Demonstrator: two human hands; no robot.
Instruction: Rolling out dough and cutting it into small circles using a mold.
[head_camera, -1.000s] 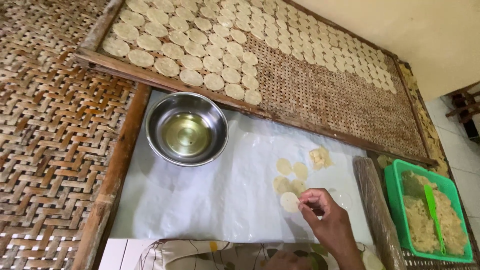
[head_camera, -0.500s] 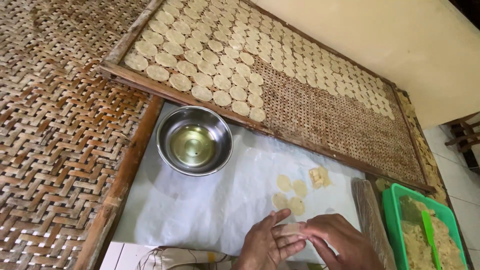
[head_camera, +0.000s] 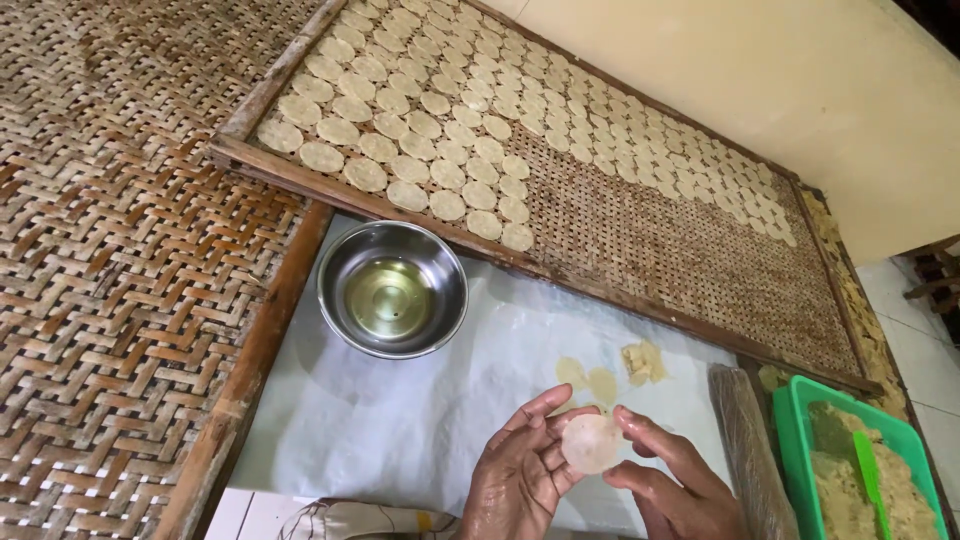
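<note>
Both hands now off the white sheet (head_camera: 400, 440): left hand (head_camera: 520, 480) and right hand (head_camera: 670, 480) pinch the thin dough disc (head_camera: 592, 443) between lightly curled fingertips above its near edge, peeled free, bamboo drying tray (head_camera: 640, 240) beyond.

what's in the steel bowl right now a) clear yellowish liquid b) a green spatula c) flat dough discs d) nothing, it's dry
a: the bowl holds a shallow pool of clear yellowish liquid, with no discs or tool in it; the one disc near it is held between the hands, left and right.
</note>
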